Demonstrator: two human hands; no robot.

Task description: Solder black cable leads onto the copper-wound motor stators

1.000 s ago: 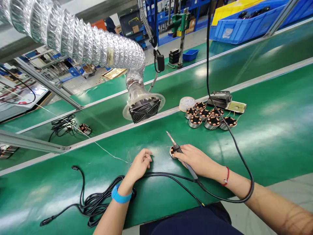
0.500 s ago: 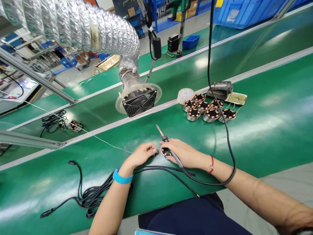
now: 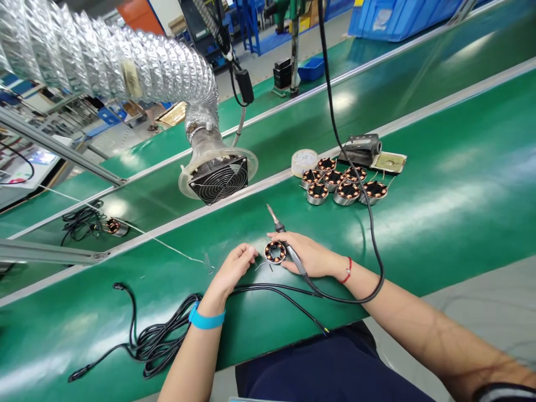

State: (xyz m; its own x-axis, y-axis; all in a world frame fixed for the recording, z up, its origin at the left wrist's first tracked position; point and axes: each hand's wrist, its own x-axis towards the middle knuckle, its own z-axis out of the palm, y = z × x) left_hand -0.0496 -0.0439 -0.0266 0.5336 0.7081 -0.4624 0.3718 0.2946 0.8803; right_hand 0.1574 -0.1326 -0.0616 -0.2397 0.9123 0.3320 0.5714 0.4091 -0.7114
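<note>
In my right hand (image 3: 312,254) are a soldering iron (image 3: 296,258), its tip pointing up and away, and a round motor stator (image 3: 275,252) with copper windings, gripped at its right edge between thumb and fingers. The stator's open ring faces up. Just to its left, the thumb and fingers of my left hand (image 3: 239,265) are pinched together; whatever they may hold is too small to make out. Short thin wires show below the stator. A thin pale wire (image 3: 178,249) runs in from the left and ends near my left hand.
A coil of black cable (image 3: 161,340) lies left of my left forearm. Several more stators (image 3: 334,180) stand at the back right beside a tape roll (image 3: 304,162) and a soldering iron stand (image 3: 360,149). A fume extractor (image 3: 221,181) hangs over the bench; the iron's cord (image 3: 371,223) loops down on the right.
The stator has turned so its ring now faces up toward me. My left hand has moved slightly away from the thin pale wire's path. The whole view has shifted a little.
</note>
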